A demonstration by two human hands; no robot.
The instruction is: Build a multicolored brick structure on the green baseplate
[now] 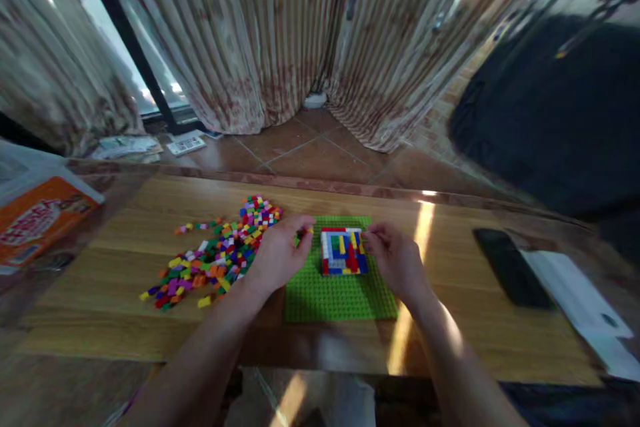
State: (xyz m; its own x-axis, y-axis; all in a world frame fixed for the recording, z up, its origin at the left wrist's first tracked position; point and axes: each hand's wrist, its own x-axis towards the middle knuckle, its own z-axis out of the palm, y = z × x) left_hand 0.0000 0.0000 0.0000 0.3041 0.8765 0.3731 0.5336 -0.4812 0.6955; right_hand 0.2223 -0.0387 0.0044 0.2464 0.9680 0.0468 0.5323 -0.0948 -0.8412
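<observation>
A green baseplate [340,300] lies on the wooden table, carrying a low, squarish build of toy bricks [344,253] in red, white, blue, yellow and grey. At the baseplate's left edge my left hand [281,252] is closed in a pinch, a small yellow brick [311,231] showing at its fingertips. My right hand [397,260] is over the right side of the baseplate, thumb and fingers pinched by the build's upper right corner. Whatever lies between those right fingertips is too small to make out. Left of the baseplate spreads a pile of loose bricks [220,253] in many colours.
On the table's right side lie a black phone [513,267] and a white box [575,293]. An orange and white package [43,220] stands at the far left. Beyond the table [165,207] are striped curtains [295,33], a tiled floor [310,147] and papers [125,148].
</observation>
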